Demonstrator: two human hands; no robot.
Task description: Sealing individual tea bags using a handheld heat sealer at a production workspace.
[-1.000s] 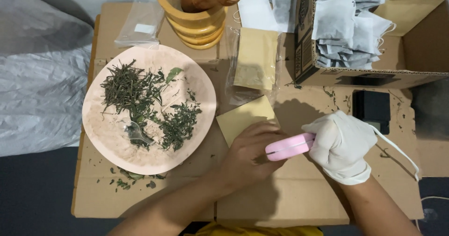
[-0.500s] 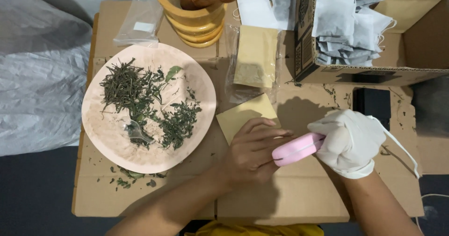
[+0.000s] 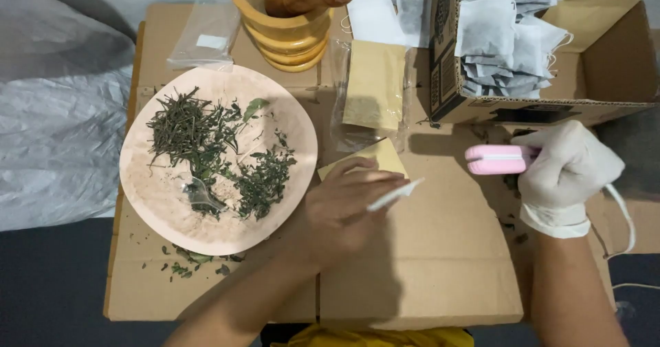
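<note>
The right hand (image 3: 565,171), in a white glove, is now holding the pink handheld sealer (image 3: 496,159) well off to the right, near the cardboard box (image 3: 543,107), with its fingers closed around the handle and a white cord trailing from the wrist side. Half a second ago the sealer was lying against the left hand over the small white sachet; the two are now well apart. The bare left hand (image 3: 342,209) is resting on the surface (image 3: 426,271), its fingers pinching the flat white sachet (image 3: 395,194), which is sticking out to the right just beside a yellowish paper pouch (image 3: 368,160). Judging by this, the pressing of that sachet's edge is probably over, and the sachet is free to be lifted.

The surface is flattened cardboard, scattered with bits of dried leaf. A round pinkish plate (image 3: 289,113) is carrying dried green herbs (image 3: 206,147) and pale powder. Behind it a wooden mortar with pestle (image 3: 292,10) is standing, beside clear bags. The box is holding many grey-white filter bags (image 3: 505,37). Crumpled grey plastic sheeting (image 3: 62,120) is lying at the left, over a dark floor.
</note>
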